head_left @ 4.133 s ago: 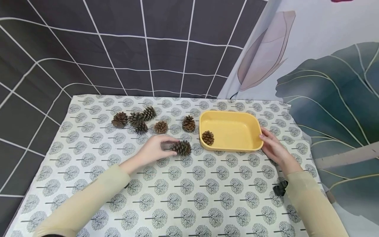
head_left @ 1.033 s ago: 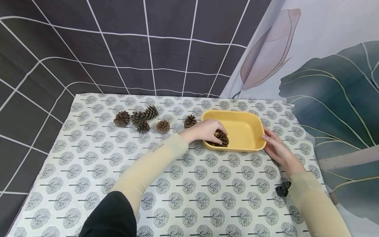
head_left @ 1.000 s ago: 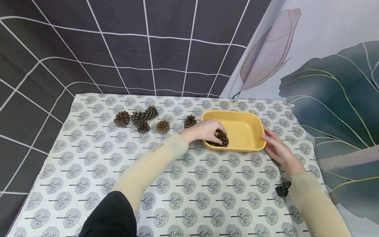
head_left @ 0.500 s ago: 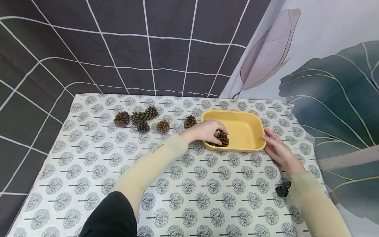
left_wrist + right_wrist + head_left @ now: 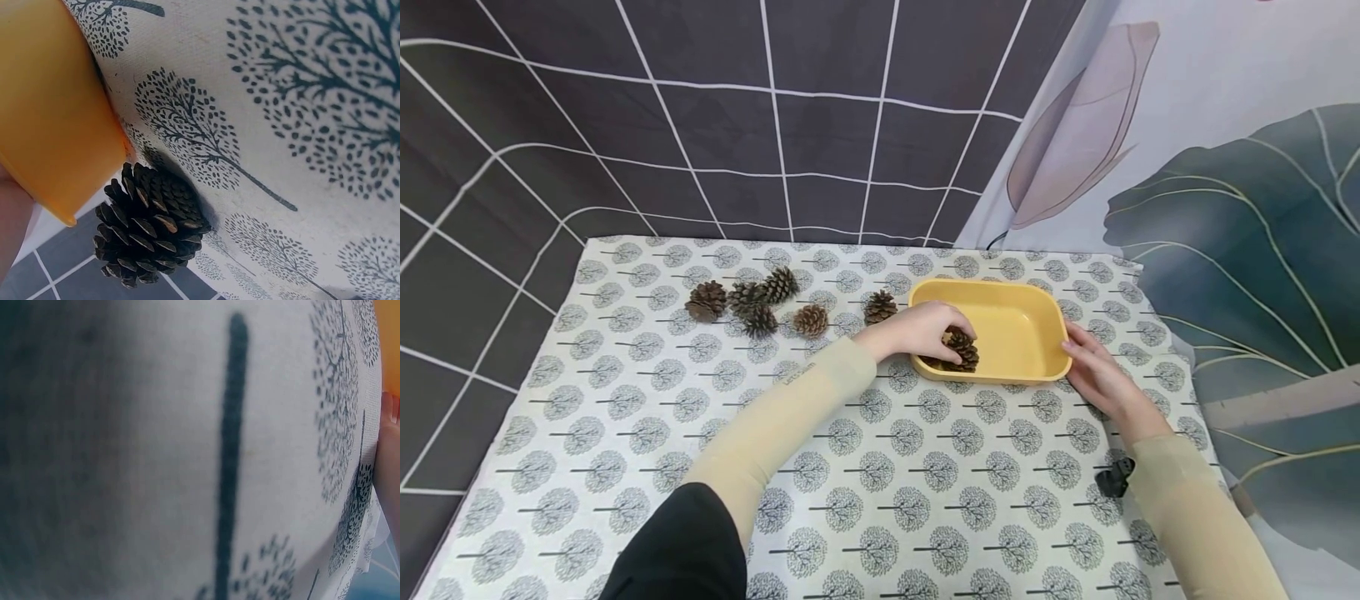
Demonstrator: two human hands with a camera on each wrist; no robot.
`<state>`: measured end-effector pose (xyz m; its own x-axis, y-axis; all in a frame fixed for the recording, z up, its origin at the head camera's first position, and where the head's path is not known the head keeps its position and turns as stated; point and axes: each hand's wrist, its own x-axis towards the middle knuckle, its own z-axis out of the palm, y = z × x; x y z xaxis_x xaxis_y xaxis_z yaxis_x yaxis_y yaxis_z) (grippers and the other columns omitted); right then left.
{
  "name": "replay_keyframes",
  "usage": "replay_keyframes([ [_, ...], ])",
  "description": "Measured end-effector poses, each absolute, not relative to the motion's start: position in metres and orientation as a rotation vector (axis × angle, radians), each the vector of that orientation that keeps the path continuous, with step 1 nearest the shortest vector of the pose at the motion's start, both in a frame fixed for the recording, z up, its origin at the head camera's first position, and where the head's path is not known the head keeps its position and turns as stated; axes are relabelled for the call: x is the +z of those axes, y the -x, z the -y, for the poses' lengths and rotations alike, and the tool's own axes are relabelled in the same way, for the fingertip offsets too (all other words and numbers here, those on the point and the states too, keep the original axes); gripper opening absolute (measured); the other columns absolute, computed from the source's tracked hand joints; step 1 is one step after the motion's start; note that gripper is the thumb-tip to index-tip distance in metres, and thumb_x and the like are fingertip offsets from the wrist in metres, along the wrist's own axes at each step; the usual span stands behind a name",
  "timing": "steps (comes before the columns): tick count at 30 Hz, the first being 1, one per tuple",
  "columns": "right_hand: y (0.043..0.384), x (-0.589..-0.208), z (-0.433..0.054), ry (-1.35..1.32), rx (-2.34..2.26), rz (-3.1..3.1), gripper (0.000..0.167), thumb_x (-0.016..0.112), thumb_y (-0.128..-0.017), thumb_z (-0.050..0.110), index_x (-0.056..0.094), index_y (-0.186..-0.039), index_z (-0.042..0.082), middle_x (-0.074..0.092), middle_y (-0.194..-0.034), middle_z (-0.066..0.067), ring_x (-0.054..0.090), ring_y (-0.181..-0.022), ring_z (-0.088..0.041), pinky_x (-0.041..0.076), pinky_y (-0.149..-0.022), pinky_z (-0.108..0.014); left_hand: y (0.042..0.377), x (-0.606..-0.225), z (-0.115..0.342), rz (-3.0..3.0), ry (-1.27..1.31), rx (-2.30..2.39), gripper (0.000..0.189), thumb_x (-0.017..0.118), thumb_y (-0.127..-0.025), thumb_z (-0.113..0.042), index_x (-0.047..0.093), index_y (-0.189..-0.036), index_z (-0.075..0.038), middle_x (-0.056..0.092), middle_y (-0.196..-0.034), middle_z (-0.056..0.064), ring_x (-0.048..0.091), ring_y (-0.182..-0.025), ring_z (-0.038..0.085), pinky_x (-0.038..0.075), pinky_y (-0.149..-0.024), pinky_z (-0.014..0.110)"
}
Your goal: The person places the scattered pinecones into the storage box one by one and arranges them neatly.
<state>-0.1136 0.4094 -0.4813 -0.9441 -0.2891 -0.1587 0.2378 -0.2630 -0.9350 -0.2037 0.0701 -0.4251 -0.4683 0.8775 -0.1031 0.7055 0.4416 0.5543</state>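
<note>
A pine cone (image 5: 962,350) sits low inside the left end of the yellow box (image 5: 1018,329), and my left hand (image 5: 925,329) grips it with thumb and fingers. Another cone seen there earlier is mostly hidden by this hand. At the box's right end my right hand (image 5: 1097,371) holds the side, its thumb at the rim. Just outside the left wall stands a second pine cone (image 5: 880,307); the left wrist view shows this pine cone (image 5: 150,225) close up next to the box (image 5: 56,112). Fingers of the right hand (image 5: 390,444) barely enter the right wrist view.
Several more pine cones (image 5: 745,300) lie grouped at the back left of the table, with a lighter brown pine cone (image 5: 810,320) at their right. A tree-print cloth (image 5: 850,500) covers the table. Dark grid-patterned fabric (image 5: 715,125) hangs behind it.
Since the oldest frame, my left hand has carried the pine cone rightward from the cloth into the box. Over the last second both hands have stayed nearly still.
</note>
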Motion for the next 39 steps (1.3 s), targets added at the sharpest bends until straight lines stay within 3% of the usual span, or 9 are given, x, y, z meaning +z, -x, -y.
replay_keyframes([
  [17, 0.1128, -0.4804, -0.4089, 0.046, -2.239, -1.690, 0.043, 0.042, -0.112, 0.003, 0.052, -0.148, 0.024, 0.053, -0.147, 0.015, 0.061, -0.128, -0.002, 0.051, -0.109, -0.014, 0.2070, -0.4292, -0.0705, -2.316, -1.343, 0.668, 0.052, 0.083, -0.094, -0.030, 0.067, -0.140, -0.009, 0.068, -0.146, 0.007, 0.060, -0.141, 0.022, 0.039, -0.129, 0.032],
  [26, 0.1129, -0.4813, -0.4095, 0.061, -2.249, -1.684, 0.042, 0.041, -0.112, 0.002, 0.056, -0.142, 0.028, 0.055, -0.146, 0.014, 0.062, -0.127, -0.003, 0.053, -0.109, -0.015, 0.2069, -0.4277, -0.0714, -2.325, -1.319, 0.654, 0.051, 0.082, -0.094, -0.027, 0.067, -0.140, -0.010, 0.068, -0.147, 0.005, 0.060, -0.142, 0.021, 0.039, -0.129, 0.033],
  [31, 0.1127, -0.4816, -0.4096, 0.051, -2.234, -1.694, 0.043, 0.041, -0.112, 0.003, 0.049, -0.150, 0.023, 0.053, -0.146, 0.016, 0.061, -0.128, -0.002, 0.051, -0.109, -0.014, 0.2062, -0.4267, -0.0712, -2.309, -1.323, 0.656, 0.050, 0.083, -0.094, -0.025, 0.068, -0.139, -0.010, 0.069, -0.146, 0.005, 0.062, -0.140, 0.021, 0.042, -0.127, 0.032],
  [36, 0.1131, -0.4808, -0.4095, 0.039, -2.199, -1.729, 0.053, 0.041, -0.113, 0.005, 0.029, -0.164, 0.014, 0.051, -0.145, 0.018, 0.060, -0.129, 0.000, 0.050, -0.110, -0.013, 0.2059, -0.4256, -0.0706, -2.305, -1.324, 0.664, 0.053, 0.083, -0.094, -0.026, 0.066, -0.141, -0.009, 0.068, -0.148, 0.005, 0.060, -0.142, 0.021, 0.040, -0.128, 0.033],
  [39, 0.1131, -0.4804, -0.4096, 0.033, -2.198, -1.731, 0.053, 0.042, -0.113, 0.006, 0.030, -0.163, 0.015, 0.051, -0.145, 0.018, 0.060, -0.128, 0.000, 0.050, -0.110, -0.012, 0.2064, -0.4255, -0.0703, -2.302, -1.317, 0.687, 0.056, 0.083, -0.094, -0.028, 0.065, -0.142, -0.008, 0.067, -0.148, 0.006, 0.060, -0.142, 0.022, 0.040, -0.129, 0.033],
])
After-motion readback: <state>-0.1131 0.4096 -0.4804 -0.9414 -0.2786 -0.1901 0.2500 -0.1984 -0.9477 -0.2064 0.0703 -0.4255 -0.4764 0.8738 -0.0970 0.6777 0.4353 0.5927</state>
